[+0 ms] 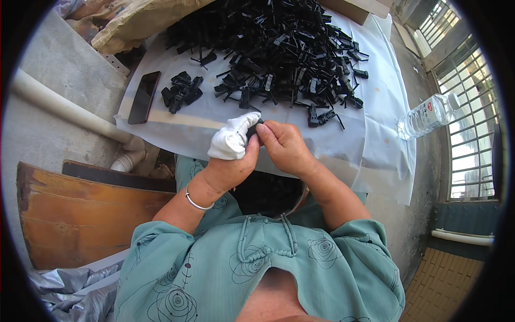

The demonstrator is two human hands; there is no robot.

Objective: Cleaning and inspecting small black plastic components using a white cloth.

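A small black plastic part (255,127) sits between my two hands, just over the near edge of the table. My left hand (234,167) is closed around it, its fingers covered by a white cloth or partial glove (229,142). Thumb and fingers of my right hand (287,147) pinch the other end of the same part. Most of the part is hidden by the fingers, so its full shape does not show. Beyond the hands lies a large heap of similar black plastic parts (273,53). A smaller cluster of black parts (182,92) rests to its left.
White sheeting (383,112) covers the table. A phone (144,97) lies at the left, and a clear plastic bottle (426,116) is at the right edge. Brown paper (142,24) and a cardboard box (351,8) flank the heap. A dark container (268,193) sits below my wrists.
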